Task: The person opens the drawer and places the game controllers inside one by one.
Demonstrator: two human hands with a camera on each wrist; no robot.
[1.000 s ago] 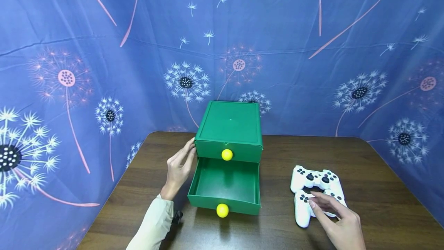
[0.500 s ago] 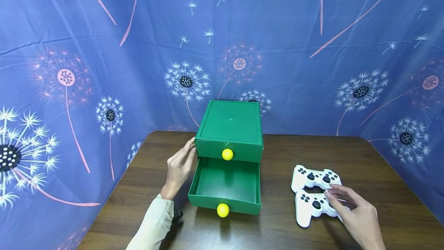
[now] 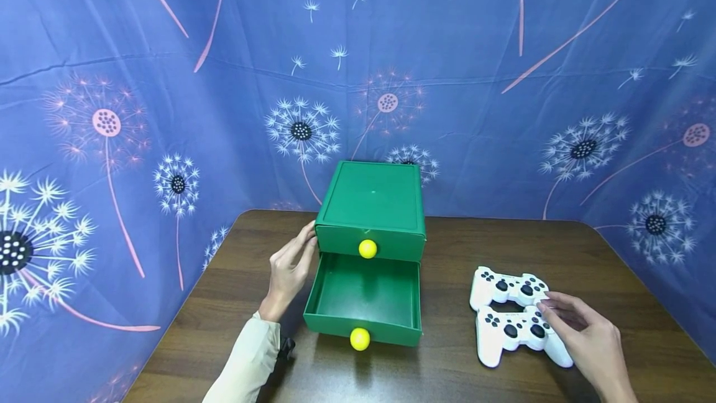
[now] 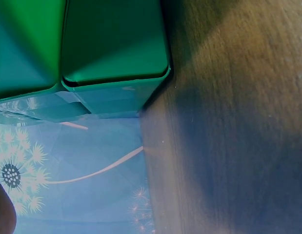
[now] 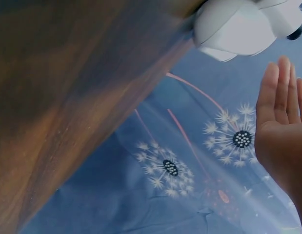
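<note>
A green two-drawer box (image 3: 371, 198) stands mid-table, its lower drawer (image 3: 366, 291) pulled out and its upper one in. My left hand (image 3: 288, 275) rests its extended fingertips against the box's left side. Two white game controllers lie one behind the other on the right, the rear one (image 3: 509, 283) partly overlapped by the front one (image 3: 495, 334). Over their right side hovers my right hand (image 3: 587, 334), thumb and fingers apart with nothing between them. In the right wrist view its fingers (image 5: 282, 95) are straight, below a white controller grip (image 5: 233, 29).
Each drawer carries a round yellow knob (image 3: 367, 249). The brown wooden table (image 3: 447, 365) reaches back to a blue dandelion-patterned cloth (image 3: 475, 142). A small black object (image 3: 287, 347) shows beside the left sleeve.
My right hand has moved rightward, from over the front controller's middle to the controllers' right side. The left hand, the box and the controllers stay in place.
</note>
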